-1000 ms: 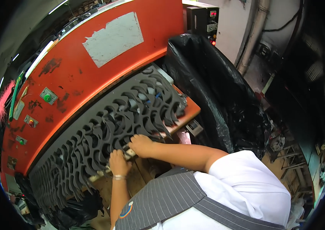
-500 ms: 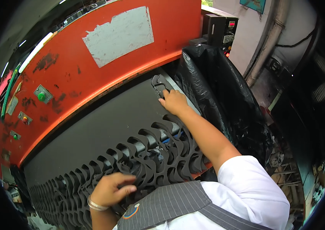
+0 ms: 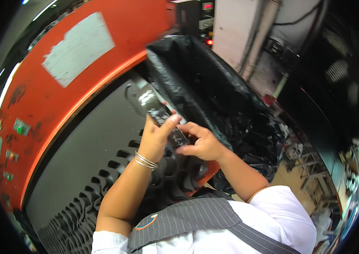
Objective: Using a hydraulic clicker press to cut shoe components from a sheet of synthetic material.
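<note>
Both hands hold a dark, elongated cutting die (image 3: 149, 100) with a shiny rounded far end, raised and tilted above the far right part of a dark grey foam sheet (image 3: 90, 135). My left hand (image 3: 157, 135) is closed round its middle, thumb across the top. My right hand (image 3: 202, 143) pinches the near end between thumb and fingers. Motion blurs the die, and I cannot tell whether a cut piece sits inside it. Under my forearms, the near side of the sheet is a web of curved cut-outs (image 3: 97, 180).
A large black plastic bag (image 3: 213, 93) stands open just right of the sheet. Along the far side runs an orange machine body (image 3: 133, 29) with green buttons (image 3: 20, 129). A black control box (image 3: 192, 19) with red lights stands behind the bag.
My right hand has lifted the die off the sheet and drawn it nearer. My left hand has come up from the cut-outs and taken hold too. The view has swung right.
</note>
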Tool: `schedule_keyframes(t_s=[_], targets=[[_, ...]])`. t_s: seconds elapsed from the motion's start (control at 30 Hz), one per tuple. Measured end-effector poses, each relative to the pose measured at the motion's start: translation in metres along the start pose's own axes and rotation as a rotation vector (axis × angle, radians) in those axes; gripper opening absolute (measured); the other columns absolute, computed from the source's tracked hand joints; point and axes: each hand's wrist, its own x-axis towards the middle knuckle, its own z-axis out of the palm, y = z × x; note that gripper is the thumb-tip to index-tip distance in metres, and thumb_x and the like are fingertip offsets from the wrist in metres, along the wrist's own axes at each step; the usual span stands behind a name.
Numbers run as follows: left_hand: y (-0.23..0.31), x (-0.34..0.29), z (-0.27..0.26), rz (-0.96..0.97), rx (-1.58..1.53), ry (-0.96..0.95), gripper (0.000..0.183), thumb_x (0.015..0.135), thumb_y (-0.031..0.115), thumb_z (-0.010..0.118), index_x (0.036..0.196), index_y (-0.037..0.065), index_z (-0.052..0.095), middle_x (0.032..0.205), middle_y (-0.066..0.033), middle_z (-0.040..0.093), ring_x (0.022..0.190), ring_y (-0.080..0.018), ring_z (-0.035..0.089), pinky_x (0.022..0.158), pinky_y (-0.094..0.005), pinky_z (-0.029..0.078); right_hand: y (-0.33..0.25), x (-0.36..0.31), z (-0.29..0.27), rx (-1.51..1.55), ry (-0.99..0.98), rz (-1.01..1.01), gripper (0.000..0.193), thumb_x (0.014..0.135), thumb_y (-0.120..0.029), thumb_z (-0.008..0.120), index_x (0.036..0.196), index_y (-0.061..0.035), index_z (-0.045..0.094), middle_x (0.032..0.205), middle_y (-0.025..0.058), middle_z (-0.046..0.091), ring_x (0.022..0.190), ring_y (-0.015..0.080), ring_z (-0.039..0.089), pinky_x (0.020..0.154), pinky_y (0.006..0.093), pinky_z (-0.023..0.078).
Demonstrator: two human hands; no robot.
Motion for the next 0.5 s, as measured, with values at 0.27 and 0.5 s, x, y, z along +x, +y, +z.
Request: schedule_keyframes(t_s=[0.27,0.5], targets=[[-0.018,0.065,0.072,-0.028,1.278,-0.689,0.068,0.057,0.023,0.088,0.114,0.004,0.055,0.101,-0.0172,0.065,0.098,-0.0332,0.062,0.086,-0.0368,0.047,-0.022,-0.103,-0.096,-0.513,0.182,0.141,0.036,0.065,-0.023,0.081,0.094,-0.0044,0.07,0.092,0.0109,0.052,0.082,0.0209,0.053,0.071,0.032,0.044],[-0.082,0.14,0.058,0.04,0.562,0.006,0.097,0.07,0.046,0.077,0.133,-0.009,0.029,0.12,-0.0263,0.051,0.113,-0.0304,0.052,0.096,-0.0362,0.042,-0.073,-0.144,-0.11,-0.163,0.842,0.175,0.026,0.079,-0.018,0.069,0.096,-0.0048,0.056,0.077,-0.002,0.054,0.067,0.0071,0.052,0.064,0.0208,0.043]])
